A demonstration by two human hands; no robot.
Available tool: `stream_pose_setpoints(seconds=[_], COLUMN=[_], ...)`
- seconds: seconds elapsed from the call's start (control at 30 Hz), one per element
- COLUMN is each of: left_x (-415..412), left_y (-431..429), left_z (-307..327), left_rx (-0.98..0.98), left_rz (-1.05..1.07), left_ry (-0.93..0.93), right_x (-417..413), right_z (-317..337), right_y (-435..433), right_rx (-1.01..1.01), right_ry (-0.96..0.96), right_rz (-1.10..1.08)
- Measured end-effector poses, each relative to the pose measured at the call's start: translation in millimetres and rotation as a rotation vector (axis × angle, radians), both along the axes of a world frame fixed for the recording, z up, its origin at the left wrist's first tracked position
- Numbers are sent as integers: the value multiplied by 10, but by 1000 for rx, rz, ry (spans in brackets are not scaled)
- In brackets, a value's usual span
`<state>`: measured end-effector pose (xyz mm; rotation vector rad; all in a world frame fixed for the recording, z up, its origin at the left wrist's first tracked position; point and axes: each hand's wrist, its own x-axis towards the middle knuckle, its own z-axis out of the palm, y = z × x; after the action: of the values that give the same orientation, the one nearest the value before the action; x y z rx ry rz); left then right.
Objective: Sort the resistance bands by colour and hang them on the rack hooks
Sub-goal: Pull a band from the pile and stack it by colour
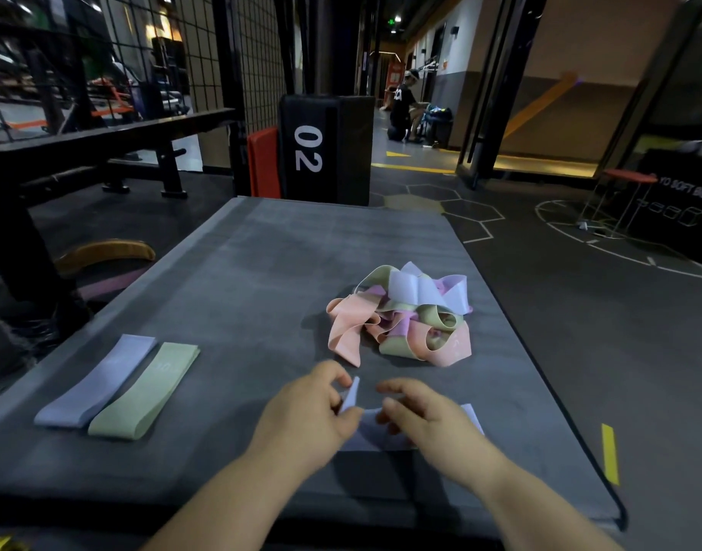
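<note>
Both hands work one lavender band (369,433) low on the grey mat (261,252), about 6 o'clock. Left hand (313,407) has its fingers curled, pinching the band's left end, which sticks up. Right hand (424,415) is curled over the other part and seems to pinch it too, though blur makes that less sure. Band's long axis runs 9-to-3 between the hands. Sorted lavender strip (99,383) lies flat at 9 o'clock from the grip, touching a green strip (146,391), both laid 7-to-1. Left hand is nearer, so the band likely needs swinging to match. Tangled pile (401,316) of pink, green and lavender bands sits at 1 o'clock. Rack hooks not identifiable.
</note>
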<state>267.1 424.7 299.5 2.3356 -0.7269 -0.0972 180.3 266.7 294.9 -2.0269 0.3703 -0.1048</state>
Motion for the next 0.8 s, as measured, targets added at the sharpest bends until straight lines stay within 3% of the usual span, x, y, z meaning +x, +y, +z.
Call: stream_pose_setpoints(seconds=[0.23,0.37,0.57,0.8], left_x=[-101,14,174,183], left_y=[-194,-168,-89,-61], left_z=[-92,-183,-290,-236], left_rx=[24,147,273,191], left_rz=[-107,-114,-175,-217], left_ry=[-119,-231,-52,-67], right_x=[130,134,114,25], right_z=[-82,-86,-52,7], right_y=[14,-87,-249,-481], right_rx=[110,68,63,126], right_ry=[-11,12,37,94], right_rz=[-61,-120,-157,-211])
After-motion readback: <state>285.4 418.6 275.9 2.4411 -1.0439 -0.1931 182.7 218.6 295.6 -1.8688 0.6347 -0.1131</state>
